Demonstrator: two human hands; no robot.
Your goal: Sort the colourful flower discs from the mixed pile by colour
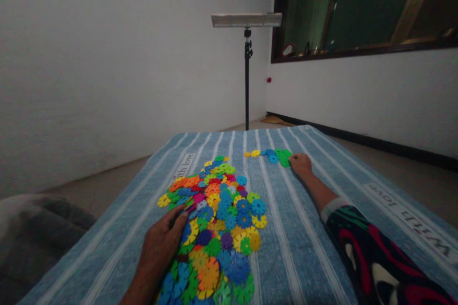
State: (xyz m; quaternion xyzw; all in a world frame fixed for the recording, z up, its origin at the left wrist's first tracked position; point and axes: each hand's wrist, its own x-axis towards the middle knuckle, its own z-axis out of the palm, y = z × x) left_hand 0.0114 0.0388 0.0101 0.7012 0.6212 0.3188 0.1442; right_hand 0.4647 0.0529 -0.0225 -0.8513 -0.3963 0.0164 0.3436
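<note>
A long pile of notched plastic discs, in blue, yellow, green, orange, pink and purple, lies down the middle of the cloth. My left hand rests at its left side, fingers curled with the thumb near them; a few discs, seen edge-on, show at the fingertips. Further off, my right hand reaches to the far right of the pile, its fingertips pinched at the edge of a green disc. Beside that, blue discs and a yellow disc run leftward in a row.
A blue-and-white striped cloth with printed lettering covers the table. Behind it rises a black stand with a flat lamp. Grey fabric lies at lower left. White walls and a dark-framed window enclose the far side.
</note>
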